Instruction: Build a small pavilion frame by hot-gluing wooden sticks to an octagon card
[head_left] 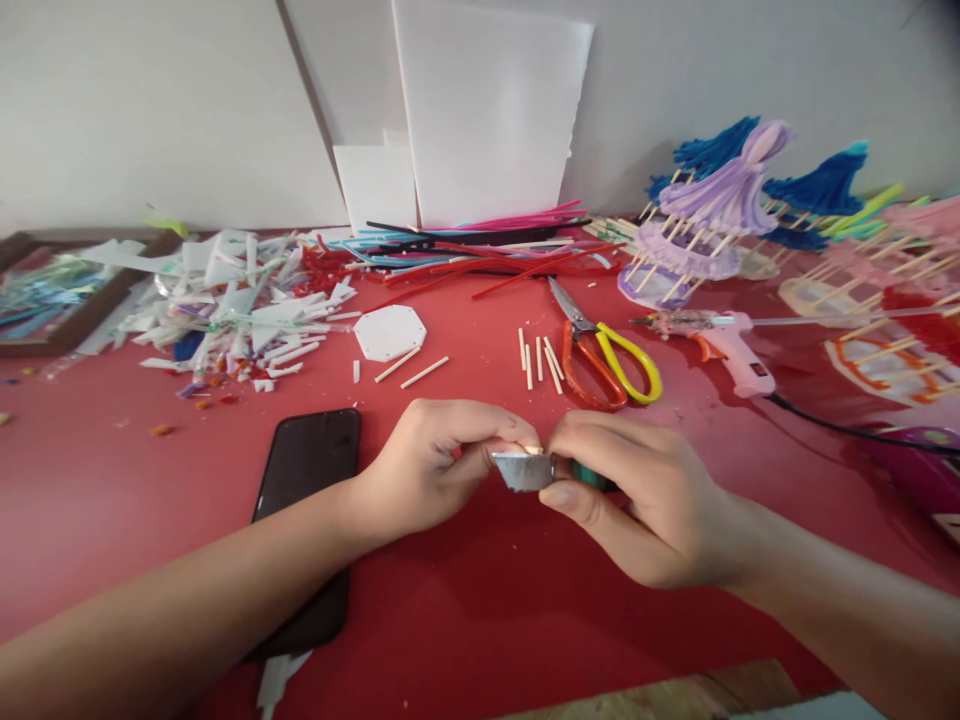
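Note:
My right hand [630, 500] is closed round the green handle of a small knife, whose wide grey blade [525, 471] points left. My left hand [442, 460] pinches a short pale wooden stick [534, 450], of which only the tip shows against the blade's upper edge. Both hands meet above the red table [465, 620]. Beyond them lie a white octagonal plate [390, 332] with two wooden sticks [424, 372] beside it, and several short sticks [540, 362] in a loose group.
Scissors [600, 350] and a pink glue gun [731, 350] lie at the right, before stick-and-fuzzy-stem models [675, 245]. A black phone [307, 500] rests under my left forearm. Scraps [232, 300] are heaped at the left; coloured stems [465, 250] lie behind.

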